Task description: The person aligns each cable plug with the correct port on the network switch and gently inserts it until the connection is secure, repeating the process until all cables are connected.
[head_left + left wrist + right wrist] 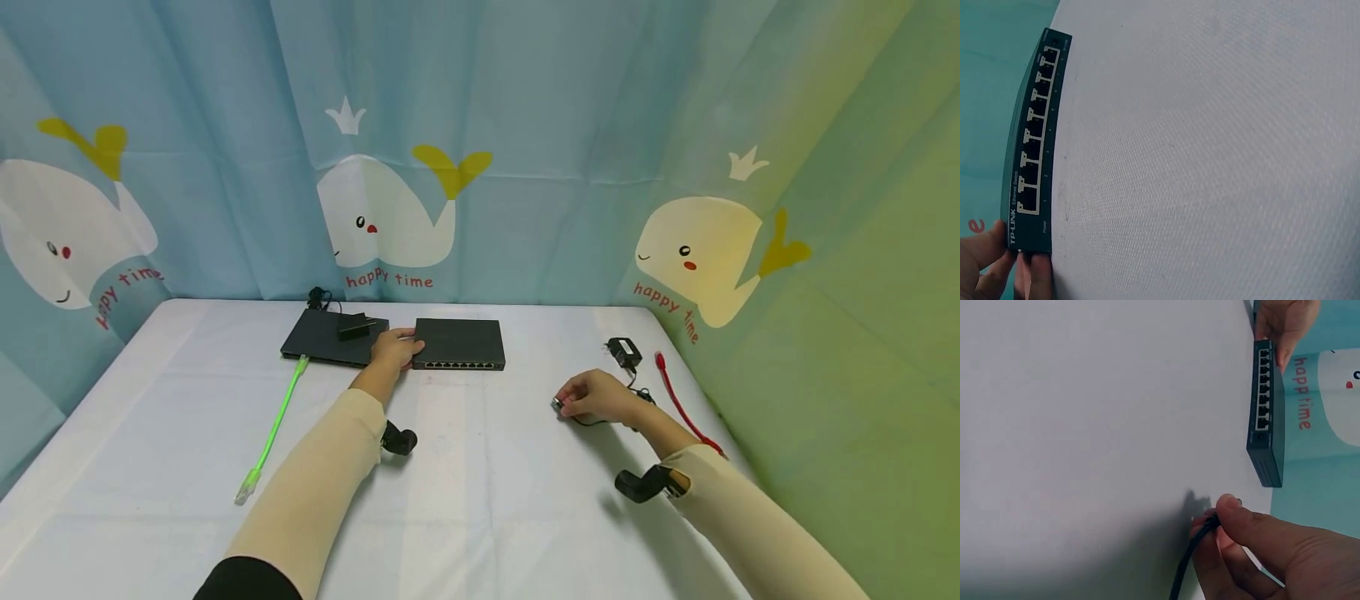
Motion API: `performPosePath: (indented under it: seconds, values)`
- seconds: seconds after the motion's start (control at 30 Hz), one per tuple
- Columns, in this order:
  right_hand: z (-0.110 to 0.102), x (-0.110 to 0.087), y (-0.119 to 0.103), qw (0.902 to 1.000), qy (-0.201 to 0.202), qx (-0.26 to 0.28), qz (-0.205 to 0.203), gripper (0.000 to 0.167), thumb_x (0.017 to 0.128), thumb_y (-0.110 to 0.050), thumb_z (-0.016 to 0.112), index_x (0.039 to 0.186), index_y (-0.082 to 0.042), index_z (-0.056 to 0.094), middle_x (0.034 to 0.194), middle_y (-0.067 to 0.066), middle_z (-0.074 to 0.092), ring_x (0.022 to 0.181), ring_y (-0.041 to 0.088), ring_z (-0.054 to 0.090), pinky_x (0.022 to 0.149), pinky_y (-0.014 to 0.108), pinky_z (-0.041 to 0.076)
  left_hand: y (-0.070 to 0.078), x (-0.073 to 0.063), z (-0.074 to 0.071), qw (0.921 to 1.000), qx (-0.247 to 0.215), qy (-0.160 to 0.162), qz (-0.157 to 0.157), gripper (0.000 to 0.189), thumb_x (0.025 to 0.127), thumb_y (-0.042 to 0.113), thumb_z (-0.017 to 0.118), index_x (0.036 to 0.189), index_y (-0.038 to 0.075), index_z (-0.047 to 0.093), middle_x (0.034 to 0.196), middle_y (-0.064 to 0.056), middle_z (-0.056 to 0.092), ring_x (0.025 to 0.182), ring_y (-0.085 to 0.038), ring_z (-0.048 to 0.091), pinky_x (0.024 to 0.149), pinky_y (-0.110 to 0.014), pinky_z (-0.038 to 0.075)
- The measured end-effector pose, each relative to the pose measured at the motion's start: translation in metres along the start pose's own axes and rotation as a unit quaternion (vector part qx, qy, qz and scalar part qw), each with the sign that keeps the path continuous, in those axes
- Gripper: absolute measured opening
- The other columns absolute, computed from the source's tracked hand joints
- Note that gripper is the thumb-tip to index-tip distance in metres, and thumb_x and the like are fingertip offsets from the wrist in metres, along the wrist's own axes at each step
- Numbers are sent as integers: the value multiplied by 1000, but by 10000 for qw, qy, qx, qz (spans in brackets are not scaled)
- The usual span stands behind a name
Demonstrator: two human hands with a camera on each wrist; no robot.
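A dark TP-LINK Ethernet switch (459, 340) lies flat on the table, its row of ports (1035, 134) facing the person. My left hand (395, 348) grips its left end, thumb on the upper edge and other fingers at the end face. Right of the switch and nearer the person, my right hand (596, 396) pinches the end of a thin black power cord (1184, 565) between thumb and fingers. The plug tip (557, 403) pokes out past the fingertips, mostly covered by them. Behind that hand lies a black power adapter (624, 352), whose cord runs toward the hand.
Left of the switch sits a flat black box (315, 333) with another black adapter (352, 327) on top. A green network cable (277, 425) stretches from its front edge toward the person. By the right table edge lies a red network cable (678, 404). A curtain hangs behind.
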State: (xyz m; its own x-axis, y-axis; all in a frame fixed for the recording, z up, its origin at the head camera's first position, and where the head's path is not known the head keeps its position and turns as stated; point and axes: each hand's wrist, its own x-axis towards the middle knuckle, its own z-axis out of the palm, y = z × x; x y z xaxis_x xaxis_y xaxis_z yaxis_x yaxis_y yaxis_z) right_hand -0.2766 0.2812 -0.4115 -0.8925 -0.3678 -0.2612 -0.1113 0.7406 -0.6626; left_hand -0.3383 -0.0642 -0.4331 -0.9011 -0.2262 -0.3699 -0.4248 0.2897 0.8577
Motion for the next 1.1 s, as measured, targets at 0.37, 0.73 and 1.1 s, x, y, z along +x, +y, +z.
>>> performPosePath:
  seconds: [0.37, 0.73, 1.1]
  values:
    - [11, 12, -10, 9992, 169, 222, 277, 21, 88, -10, 74, 104, 3, 73, 90, 5, 72, 79, 9, 58, 71, 22, 49, 1, 1, 0, 9997, -225, -131, 6, 43, 97, 19, 65, 139, 16, 58, 147, -15, 44, 110, -29, 59, 88, -34, 56]
    - [20, 22, -18, 9929, 190, 1034, 558, 24, 88, -5, 73, 108, 8, 71, 91, 9, 75, 74, 5, 65, 66, 20, 56, 2, 3, 0, 9998, -190, -97, -30, 42, 96, 20, 66, 137, 16, 60, 145, -14, 47, 104, -26, 60, 82, -32, 56]
    - [34, 39, -26, 9742, 388, 1880, 1182, 23, 86, -4, 75, 106, 7, 70, 84, 3, 74, 69, 5, 67, 64, 20, 57, 3, -1, 3, 10000, 60, -13, 12, 40, 97, 22, 66, 136, 19, 61, 141, -14, 52, 73, -12, 50, 63, -22, 50]
